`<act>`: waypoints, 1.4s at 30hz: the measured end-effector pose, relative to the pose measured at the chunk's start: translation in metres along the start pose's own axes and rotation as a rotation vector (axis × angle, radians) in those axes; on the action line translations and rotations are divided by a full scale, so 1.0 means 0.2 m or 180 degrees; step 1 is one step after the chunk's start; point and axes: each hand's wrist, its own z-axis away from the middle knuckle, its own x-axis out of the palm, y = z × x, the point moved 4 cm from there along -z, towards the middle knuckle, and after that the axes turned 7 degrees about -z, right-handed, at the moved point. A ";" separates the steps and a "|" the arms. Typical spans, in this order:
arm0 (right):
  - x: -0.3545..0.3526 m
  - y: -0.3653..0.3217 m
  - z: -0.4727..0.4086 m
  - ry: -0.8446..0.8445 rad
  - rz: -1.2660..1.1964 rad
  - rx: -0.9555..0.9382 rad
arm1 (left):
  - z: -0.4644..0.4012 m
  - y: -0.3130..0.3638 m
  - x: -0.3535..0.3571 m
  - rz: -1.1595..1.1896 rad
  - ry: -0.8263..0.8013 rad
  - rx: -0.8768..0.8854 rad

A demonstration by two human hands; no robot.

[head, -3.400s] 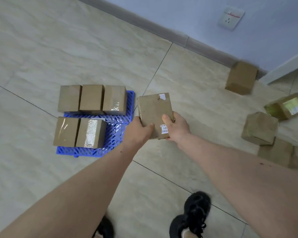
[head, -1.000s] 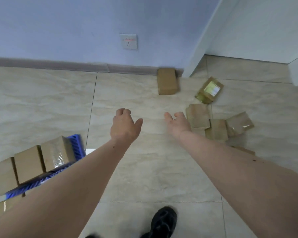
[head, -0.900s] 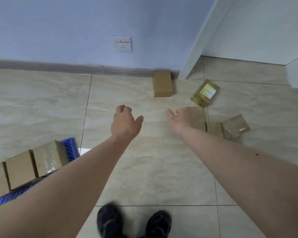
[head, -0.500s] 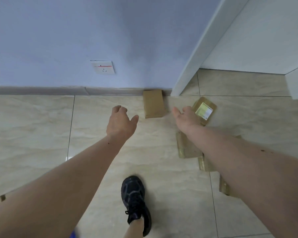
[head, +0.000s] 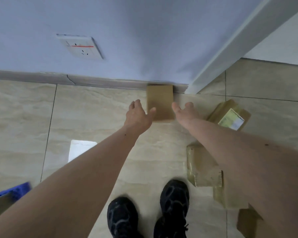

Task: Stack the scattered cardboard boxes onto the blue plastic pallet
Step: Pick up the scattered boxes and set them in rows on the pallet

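Both hands have closed in since half a second ago and now flank the plain brown cardboard box [head: 160, 102] lying flat against the baseboard [head: 76, 79], its long axis pointing at the wall. Only a corner of the blue pallet [head: 12, 192] shows at far left. Left hand [head: 138, 115] and right hand [head: 185, 112] have released, spread fingers, grasping nothing. Right of them lies a labelled box [head: 230, 115].

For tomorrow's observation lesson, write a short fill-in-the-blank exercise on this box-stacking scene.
1. The plain box by the baseboard lies between the two ____.
2. The box with the printed label lies to the ____ of the right hand.
3. The left hand holds ____.

Missing words: hands; right; nothing
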 end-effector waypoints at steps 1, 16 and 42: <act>0.04 0.01 -0.06 -0.0053 0.0031 0.0015 | -0.05 -0.01 0.04 0.0035 0.0008 -0.0065; 0.33 0.08 -0.48 -0.0253 -0.0290 -0.0275 | -0.39 -0.06 0.35 0.0709 0.0057 -0.0272; 0.03 -0.29 1.00 -0.0156 -0.0283 -0.0795 | 0.89 -0.15 -0.55 0.0943 0.0410 -0.0090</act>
